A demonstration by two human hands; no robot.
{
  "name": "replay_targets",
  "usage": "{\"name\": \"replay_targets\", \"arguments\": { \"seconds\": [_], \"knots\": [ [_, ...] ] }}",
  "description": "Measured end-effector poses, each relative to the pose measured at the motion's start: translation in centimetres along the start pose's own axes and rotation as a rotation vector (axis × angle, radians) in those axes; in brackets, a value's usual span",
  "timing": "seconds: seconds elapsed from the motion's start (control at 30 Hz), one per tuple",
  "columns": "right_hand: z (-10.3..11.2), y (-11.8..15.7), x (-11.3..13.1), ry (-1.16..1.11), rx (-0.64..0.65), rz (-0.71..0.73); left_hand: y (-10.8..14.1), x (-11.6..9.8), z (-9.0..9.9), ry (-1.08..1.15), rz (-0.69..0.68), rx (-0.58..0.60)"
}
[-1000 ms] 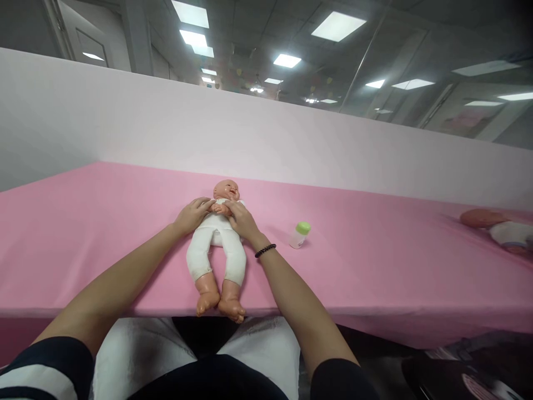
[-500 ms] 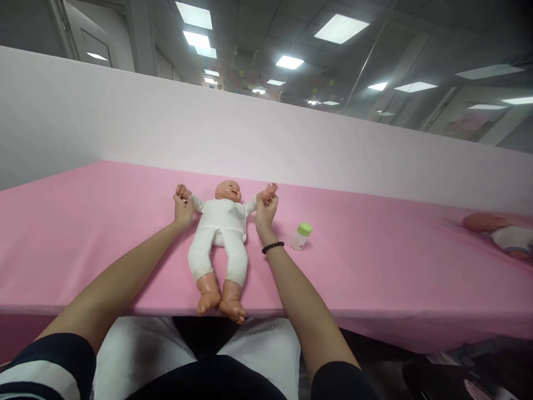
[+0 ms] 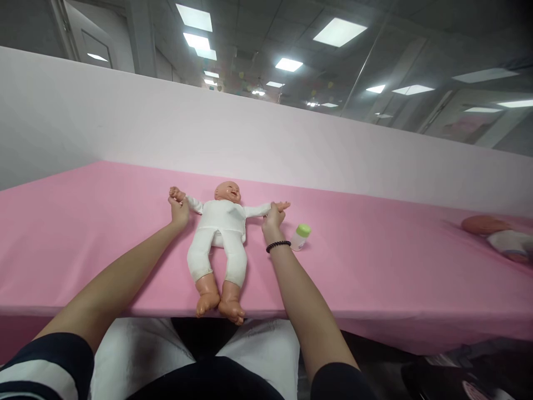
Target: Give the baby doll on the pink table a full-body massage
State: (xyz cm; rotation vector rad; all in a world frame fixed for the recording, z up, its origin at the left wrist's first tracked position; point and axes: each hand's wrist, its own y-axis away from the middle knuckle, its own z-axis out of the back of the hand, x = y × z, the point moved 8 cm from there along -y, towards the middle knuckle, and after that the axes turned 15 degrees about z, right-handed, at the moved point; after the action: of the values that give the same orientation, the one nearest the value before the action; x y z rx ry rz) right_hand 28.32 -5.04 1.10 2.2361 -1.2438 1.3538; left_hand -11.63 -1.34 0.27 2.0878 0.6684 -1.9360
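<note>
A baby doll (image 3: pixel 219 222) in a white one-piece suit lies on its back on the pink cloth, its bare plastic feet at the near table edge. My left hand (image 3: pixel 179 211) grips the doll's hand at the left end of its outstretched arm. My right hand (image 3: pixel 273 217) holds the doll's other arm near the wrist, with the small plastic fingers showing past my grip. A dark beaded bracelet (image 3: pixel 278 245) circles my right wrist. A small baby bottle with a green cap (image 3: pixel 300 238) stands just beyond my right hand, not touching it.
The pink-covered table (image 3: pixel 104 250) runs across the view, backed by a pale partition (image 3: pixel 208 128). Another doll in white (image 3: pixel 502 236) lies at the far right edge. My lap, in white and dark clothing, sits below the near edge.
The doll's arms have gone from folded on its chest to spread wide. My hands have moved apart, carrying them outward, and the right arm has opened further since the last frame.
</note>
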Motion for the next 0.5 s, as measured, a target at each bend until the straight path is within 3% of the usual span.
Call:
{"name": "replay_targets", "arguments": {
  "seconds": [0.07, 0.17, 0.33, 0.43, 0.5],
  "knots": [
    [-1.7, 0.7, 2.2, 0.024, 0.11, 0.188, 1.4, -1.3, -0.9, -0.07, -0.103, 0.05],
    [-5.0, 3.3, 4.5, 0.093, 0.427, 0.427, 3.9, -3.4, -2.8, -0.168, -0.314, 0.2],
    [-8.1, 8.8, 5.0, 0.258, 0.946, 0.749, 7.0, -4.7, -5.3, -0.436, -0.599, 0.385],
    [-8.5, 10.6, 4.2, 0.373, 1.119, 0.872, 7.5, -4.8, -5.6, -0.477, -0.649, 0.412],
    [-8.5, 11.0, 4.0, 0.392, 1.156, 0.903, 7.5, -4.9, -5.5, -0.476, -0.654, 0.409]
  ]
}}
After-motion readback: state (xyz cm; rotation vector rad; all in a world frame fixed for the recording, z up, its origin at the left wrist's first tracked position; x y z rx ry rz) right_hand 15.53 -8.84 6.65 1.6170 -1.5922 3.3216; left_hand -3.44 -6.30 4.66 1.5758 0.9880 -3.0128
